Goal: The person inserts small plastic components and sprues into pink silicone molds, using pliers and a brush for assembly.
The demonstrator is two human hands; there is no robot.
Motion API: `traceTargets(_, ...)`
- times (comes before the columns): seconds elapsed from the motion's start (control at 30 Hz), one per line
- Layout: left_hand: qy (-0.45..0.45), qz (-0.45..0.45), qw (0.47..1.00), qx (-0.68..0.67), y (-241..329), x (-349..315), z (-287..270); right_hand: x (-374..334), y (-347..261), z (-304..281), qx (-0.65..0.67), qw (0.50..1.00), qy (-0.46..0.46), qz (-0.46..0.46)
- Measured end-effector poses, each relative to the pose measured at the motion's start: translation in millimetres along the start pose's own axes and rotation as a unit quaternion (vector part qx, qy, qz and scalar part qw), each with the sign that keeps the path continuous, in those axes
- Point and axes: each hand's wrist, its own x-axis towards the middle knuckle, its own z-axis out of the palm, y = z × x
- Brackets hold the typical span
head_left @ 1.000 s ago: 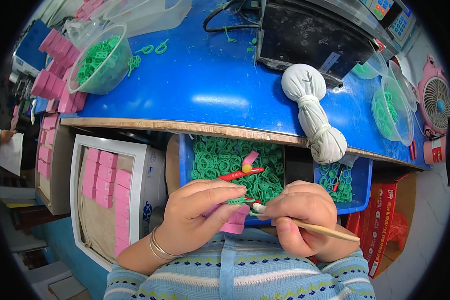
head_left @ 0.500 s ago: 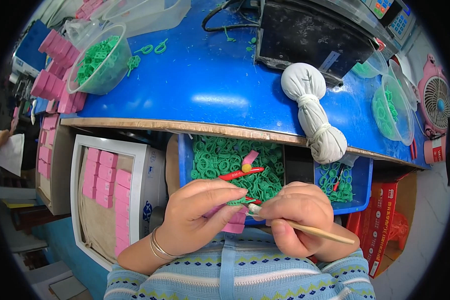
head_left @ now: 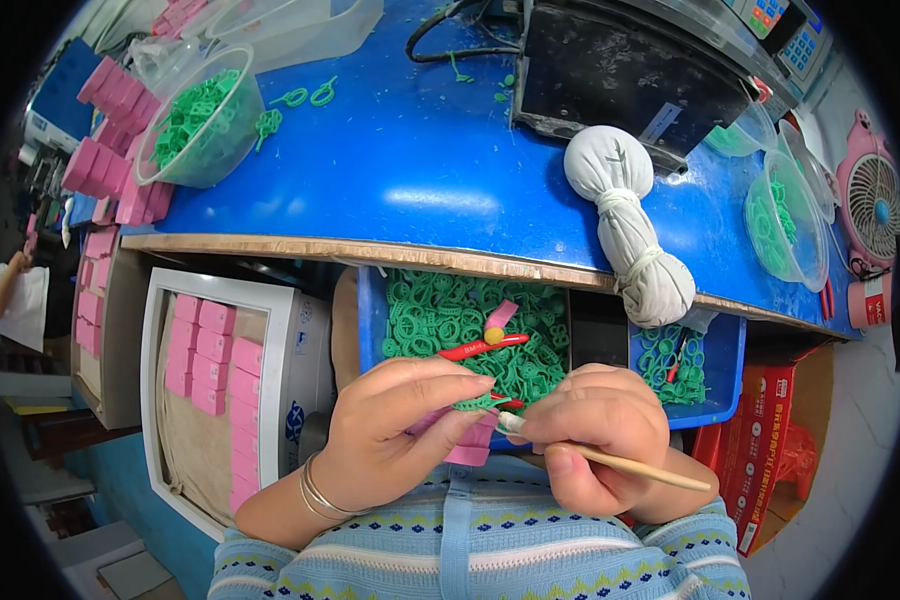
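My left hand [head_left: 395, 408] is closed in a pinch, with a small green openwork piece [head_left: 480, 403], seemingly a wax ring pattern, between thumb and fingertips. Close beside it, my right hand [head_left: 605, 425] grips a slim tool with a wooden handle [head_left: 655, 473] and a white wrapped front part [head_left: 511, 422]. Its tip is near the green piece; whether they touch I cannot tell. Below my hands is a pink block [head_left: 468, 456], partly hidden. Behind them, a blue bin [head_left: 372, 315] holds many green ring-shaped pieces [head_left: 435, 310] and a red-handled tool [head_left: 480, 348].
A blue tabletop [head_left: 390, 150] with a wooden edge lies ahead. On it are a tub of green pieces [head_left: 200, 125], a tied white cloth bundle [head_left: 625, 230] and a black machine [head_left: 620, 75]. Pink blocks [head_left: 210, 350] stand in a white-framed case at left; a pink fan [head_left: 873, 195] is at right.
My right hand and the wooden-handled tool have shifted very slightly; my left hand looks unmoved. At the far left, another person's arm has moved up.
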Motion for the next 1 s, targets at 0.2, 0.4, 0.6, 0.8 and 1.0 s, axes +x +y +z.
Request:
traceTargets(0.2,0.001,-0.002,1.0,0.005,0.9,0.0,-1.0,3.5,-1.8,-0.6,-0.024,1.0,-0.006,-0.02)
traceTargets(0.4,0.004,0.003,1.0,0.016,0.4,-0.3,-1.2,5.3,-4.1,0.0,-0.042,0.999,-0.009,-0.016)
traceTargets(0.6,0.013,0.008,1.0,0.019,1.1,-0.1,-0.7,4.5,-0.7,0.4,-0.054,0.998,0.001,-0.028)
traceTargets(0.8,0.011,0.016,0.999,0.025,0.2,0.1,-0.4,3.4,0.8,0.6,-0.064,0.998,0.001,-0.026)
traceTargets(1.0,0.01,0.01,1.0,0.021,1.8,0.1,-0.2,4.7,0.4,-0.5,-0.047,0.999,0.001,-0.004)
